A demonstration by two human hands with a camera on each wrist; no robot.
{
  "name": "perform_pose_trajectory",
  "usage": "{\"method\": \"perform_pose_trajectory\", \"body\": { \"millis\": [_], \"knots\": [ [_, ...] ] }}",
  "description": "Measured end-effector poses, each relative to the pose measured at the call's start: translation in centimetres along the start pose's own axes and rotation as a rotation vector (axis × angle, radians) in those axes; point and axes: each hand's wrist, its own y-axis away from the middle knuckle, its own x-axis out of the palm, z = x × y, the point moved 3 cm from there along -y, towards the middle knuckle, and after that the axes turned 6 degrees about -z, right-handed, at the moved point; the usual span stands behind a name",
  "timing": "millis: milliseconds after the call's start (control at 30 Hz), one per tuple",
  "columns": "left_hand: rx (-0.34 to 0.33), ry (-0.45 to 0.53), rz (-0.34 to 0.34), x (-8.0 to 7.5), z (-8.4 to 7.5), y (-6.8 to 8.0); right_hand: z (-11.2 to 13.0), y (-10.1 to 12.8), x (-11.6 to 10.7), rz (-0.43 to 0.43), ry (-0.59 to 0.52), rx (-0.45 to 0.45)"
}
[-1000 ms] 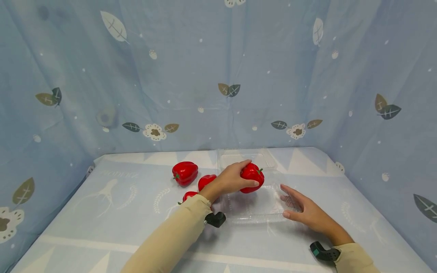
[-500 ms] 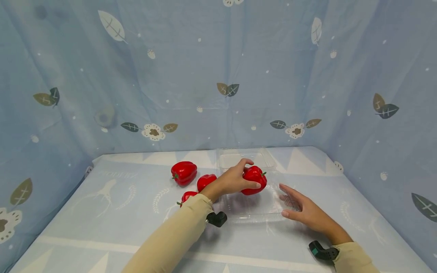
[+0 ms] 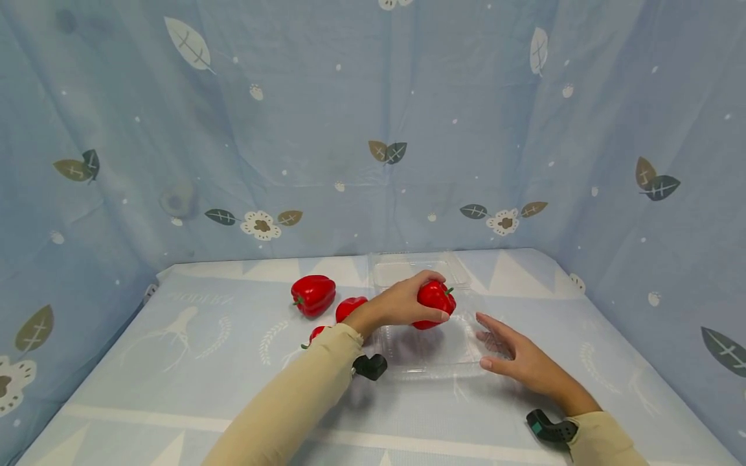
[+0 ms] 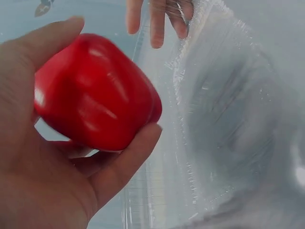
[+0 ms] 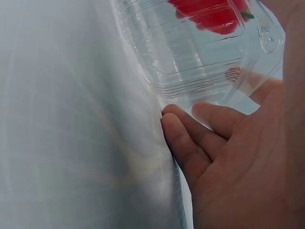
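Observation:
My left hand (image 3: 402, 301) grips a red bell pepper (image 3: 434, 303) with a green stem, thumb on the near side and fingers over the far side. In the left wrist view the pepper (image 4: 97, 90) sits between thumb and curled fingers. Below it lies a clear plastic clamshell container (image 3: 425, 356), its lid (image 3: 416, 272) folded back away from me. My right hand (image 3: 524, 362) stands at the container's right side, thumb and fingers apart. In the right wrist view its fingertips are right at the container's wall (image 5: 200, 78).
Left of the container are more red bell peppers: one (image 3: 313, 296) at the back, one (image 3: 350, 308) partly behind my left wrist, and one (image 3: 316, 332) mostly hidden by the left sleeve. A patterned cloth (image 3: 175, 388) covers the table, with a blue curtain (image 3: 326, 116) behind.
The pepper has shifted slightly right over the container, and my left fingers have resettled over its top. My right hand has stayed at the container's side.

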Motion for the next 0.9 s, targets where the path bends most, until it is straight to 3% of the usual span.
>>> {"method": "perform_pose_trajectory", "body": {
  "millis": [233,433,733,900],
  "knots": [
    [0.027,-0.066,-0.046,0.3,-0.2,-0.8,-0.2,-0.1,0.0,0.01,-0.012,0.006],
    [0.03,-0.162,-0.031,0.7,-0.6,-1.2,-0.2,0.0,0.1,0.012,-0.015,0.014],
    [-0.018,-0.115,0.007,1.2,-0.2,-1.4,0.0,-0.1,0.1,0.011,-0.042,0.016],
    [0.009,-0.205,0.014,1.5,-0.3,-1.5,-0.1,0.0,0.0,0.007,-0.047,-0.001]
  ]
}}
